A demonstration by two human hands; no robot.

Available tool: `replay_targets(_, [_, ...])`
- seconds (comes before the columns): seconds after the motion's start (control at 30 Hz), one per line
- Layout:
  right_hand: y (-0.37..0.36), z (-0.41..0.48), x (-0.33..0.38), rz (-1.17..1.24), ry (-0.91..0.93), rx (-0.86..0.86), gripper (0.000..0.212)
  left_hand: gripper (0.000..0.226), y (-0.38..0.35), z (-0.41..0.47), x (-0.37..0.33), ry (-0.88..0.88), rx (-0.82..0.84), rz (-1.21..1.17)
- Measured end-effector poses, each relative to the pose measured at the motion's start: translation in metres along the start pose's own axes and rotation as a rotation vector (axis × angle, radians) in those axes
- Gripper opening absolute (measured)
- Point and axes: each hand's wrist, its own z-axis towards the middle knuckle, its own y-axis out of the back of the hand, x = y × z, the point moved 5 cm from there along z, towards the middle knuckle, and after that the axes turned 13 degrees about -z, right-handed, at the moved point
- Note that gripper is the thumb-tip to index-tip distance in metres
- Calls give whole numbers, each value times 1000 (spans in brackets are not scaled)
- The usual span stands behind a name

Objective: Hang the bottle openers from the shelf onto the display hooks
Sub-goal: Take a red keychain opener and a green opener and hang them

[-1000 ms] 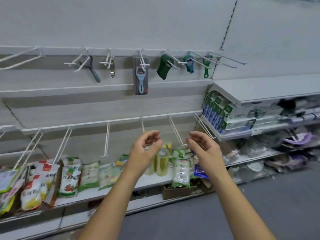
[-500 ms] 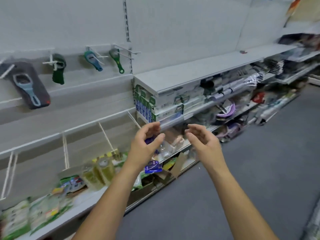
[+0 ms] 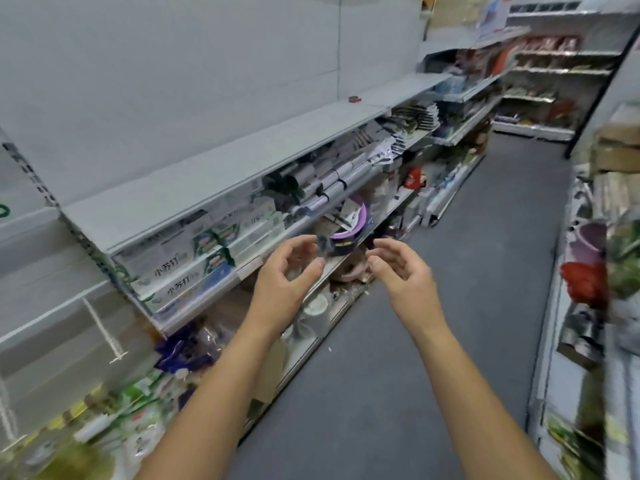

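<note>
No bottle opener clearly in view. Only candidate: a small dark-and-red item (image 3: 354, 98) lying alone on the grey top shelf (image 3: 242, 157), upper centre of frame, too small and soft to identify. At the far left edge, a cut-off sliver of green (image 3: 2, 211), equally unreadable. Lower left, one bare white wire hook (image 3: 104, 327) jutting from the back panel, nothing hanging on it.

Centre frame, left hand (image 3: 289, 271) and right hand (image 3: 403, 268) raised side by side, near each other but apart, both empty: fingers loosely curled and spread, clamped on nothing. Behind them, a crowded lower shelf (image 3: 349, 199) of rolls and boxes, with a purple tub (image 3: 356, 216) just beyond the fingertips.

Probable hazards from here:
- Picking up the wrong thing, given heavy blur across the frame and no sure sight of an opener.
- Nudging the small item further back on the bare shelf with a hasty reach instead of closing round it.
- Brushing the packed goods below with a forearm and tipping rolls or the tub toward the aisle floor (image 3: 450, 306).
- Losing track of the hook, well off to the lower left, and missing its tip once something is in hand.

Safer: steady the head, confirm the item, then reach with one hand only.
</note>
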Motion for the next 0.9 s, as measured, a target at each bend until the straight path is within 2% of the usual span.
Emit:
replay_targets(0.17, [43, 79, -35, -30, -13, -73, 22, 41, -55, 82, 35, -4, 62, -11])
replay_targets(0.47, [100, 266, -100, -102, -40, -138, 25, 35, -156, 271, 117, 22, 111, -65])
replay_targets(0.73, [141, 427, -123, -145, -34, -178, 23, 32, -227, 430, 150, 9, 179, -58])
replay_targets(0.9, [149, 530, -155, -145, -35, -138, 22, 38, -251, 527, 183, 0, 126, -47])
